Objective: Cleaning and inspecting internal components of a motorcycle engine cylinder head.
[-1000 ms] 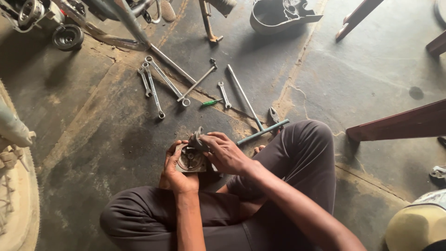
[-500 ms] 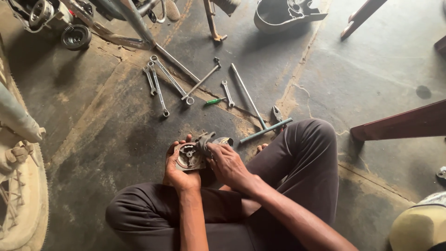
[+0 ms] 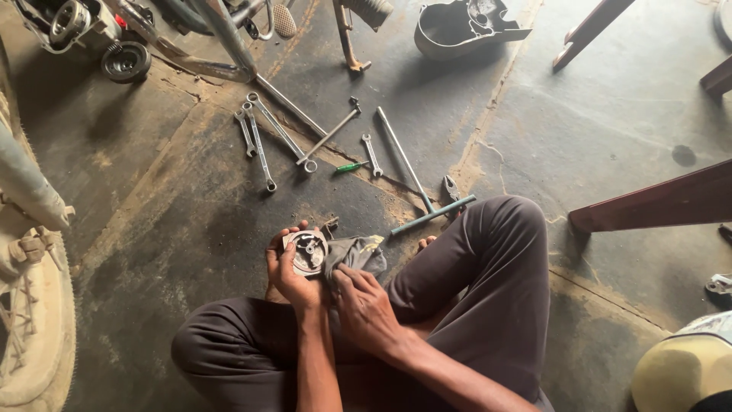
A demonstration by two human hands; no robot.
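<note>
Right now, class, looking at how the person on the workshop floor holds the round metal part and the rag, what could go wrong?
1. The left hand alone cups the round metal part above the concrete floor; it could slip and drop.
2. The grey rag under the right hand may snag on the part's inner ribs.
3. Spanners and a T-handle wrench lie loose near the knee; a shifted leg could hit them.

The stained, cracked concrete floor (image 3: 183,229) is carrying several long steel spanners (image 3: 259,149), a small green-handled screwdriver (image 3: 351,166), a T-shaped steel wrench (image 3: 415,179) and a grey metal engine cover (image 3: 465,27).
</note>
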